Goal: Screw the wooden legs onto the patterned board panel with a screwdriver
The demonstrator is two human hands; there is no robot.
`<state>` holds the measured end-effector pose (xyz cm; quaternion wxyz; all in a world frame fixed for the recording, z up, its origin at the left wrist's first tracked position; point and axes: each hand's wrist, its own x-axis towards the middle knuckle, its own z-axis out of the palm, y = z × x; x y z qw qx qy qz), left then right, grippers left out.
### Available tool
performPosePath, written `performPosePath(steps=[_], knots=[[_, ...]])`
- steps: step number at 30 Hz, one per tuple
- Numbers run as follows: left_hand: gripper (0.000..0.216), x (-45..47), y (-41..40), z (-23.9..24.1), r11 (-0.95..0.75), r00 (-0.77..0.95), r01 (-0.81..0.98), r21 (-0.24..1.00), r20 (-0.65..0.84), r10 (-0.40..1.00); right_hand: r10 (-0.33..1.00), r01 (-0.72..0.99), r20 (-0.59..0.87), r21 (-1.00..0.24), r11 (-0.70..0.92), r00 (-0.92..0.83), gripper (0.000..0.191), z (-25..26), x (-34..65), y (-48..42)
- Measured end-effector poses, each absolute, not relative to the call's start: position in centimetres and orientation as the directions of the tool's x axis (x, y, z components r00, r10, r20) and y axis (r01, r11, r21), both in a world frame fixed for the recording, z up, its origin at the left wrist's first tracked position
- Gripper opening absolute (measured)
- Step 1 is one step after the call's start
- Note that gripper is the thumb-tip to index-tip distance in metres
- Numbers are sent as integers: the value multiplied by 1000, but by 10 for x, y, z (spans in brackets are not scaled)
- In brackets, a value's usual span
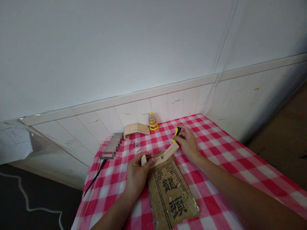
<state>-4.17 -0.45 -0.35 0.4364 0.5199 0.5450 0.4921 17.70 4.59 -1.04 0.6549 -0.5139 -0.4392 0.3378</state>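
Observation:
My left hand (139,169) grips the near-left end of a curved strip of pale wood (165,156). A dark knot or hole shows in the middle of the strip. In my right hand (188,142) is a screwdriver (177,133) with a yellow and black handle, held close to the strip's far-right end. Its tip is hidden or too small to make out. Under the strip lies a brown cardboard sheet (172,195), wrapped in clear film, with black printed characters and many small holes.
Several screws or bits (136,146) lie behind my left hand. Beyond them stand a bent wooden piece (136,129) and a yellow-capped bit holder (153,121) by the panelled wall (168,107). A pixelated flat object with a black strap (97,175) lies left on the checked tablecloth (216,166).

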Motion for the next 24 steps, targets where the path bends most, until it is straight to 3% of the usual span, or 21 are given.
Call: performPosePath(steps=[11,18,24], knots=[[25,-40,-5,-7,69,-55,-8,998,-69,996,902,5,229,-970,244,366,54,-13,177,46],[30,-41,-5,-6,86,-67,119,989,-78,995,899,24,226,-972,235,374,54,-12,177,45],[23,-42,-5,-8,-4,-64,169,986,15,998,902,11,228,-971,241,366,55,-12,177,46]])
